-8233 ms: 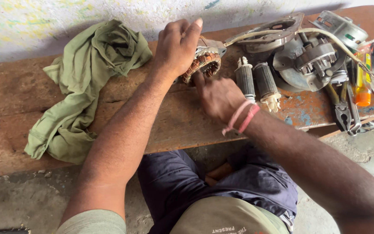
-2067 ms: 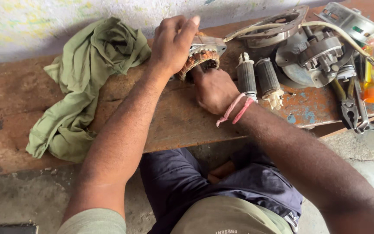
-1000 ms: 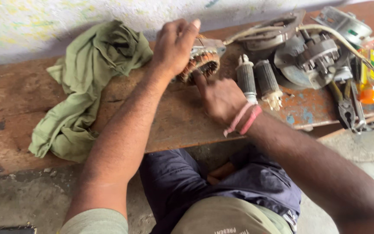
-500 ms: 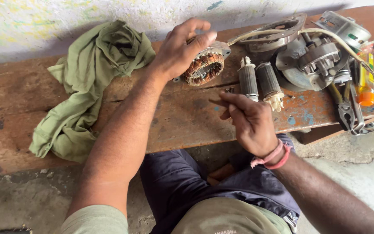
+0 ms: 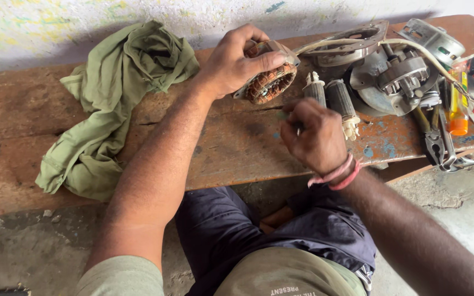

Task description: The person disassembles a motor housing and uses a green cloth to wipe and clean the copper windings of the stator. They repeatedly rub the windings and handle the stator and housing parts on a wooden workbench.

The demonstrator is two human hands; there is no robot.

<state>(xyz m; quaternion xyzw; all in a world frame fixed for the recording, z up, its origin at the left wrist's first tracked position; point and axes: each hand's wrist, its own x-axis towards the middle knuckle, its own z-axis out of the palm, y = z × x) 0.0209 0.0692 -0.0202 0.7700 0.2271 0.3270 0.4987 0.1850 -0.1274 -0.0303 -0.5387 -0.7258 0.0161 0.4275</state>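
**Inspector A:** We record the left hand [image 5: 236, 61] wrapped over a motor stator [image 5: 270, 81], fingers curled round its metal frame and thumb on the near side. The copper windings face the camera. The stator sits tilted on the wooden bench [image 5: 231, 148], at its far edge.

**Inspector B:** Agreed. We note the right hand [image 5: 315, 137] just in front of the stator, apart from it, raised above the bench. Its fingers are bunched together, fingertips pinching something thin and dark; we cannot tell what.

**Inspector A:** Just right of the stator lie two ribbed rotor cores [image 5: 333, 98], side by side.

**Inspector B:** Further right we find motor housings [image 5: 390, 74], pliers [image 5: 433, 143] and an orange-handled screwdriver [image 5: 457, 104]. A green cloth [image 5: 116, 104] lies crumpled at the left of the bench.
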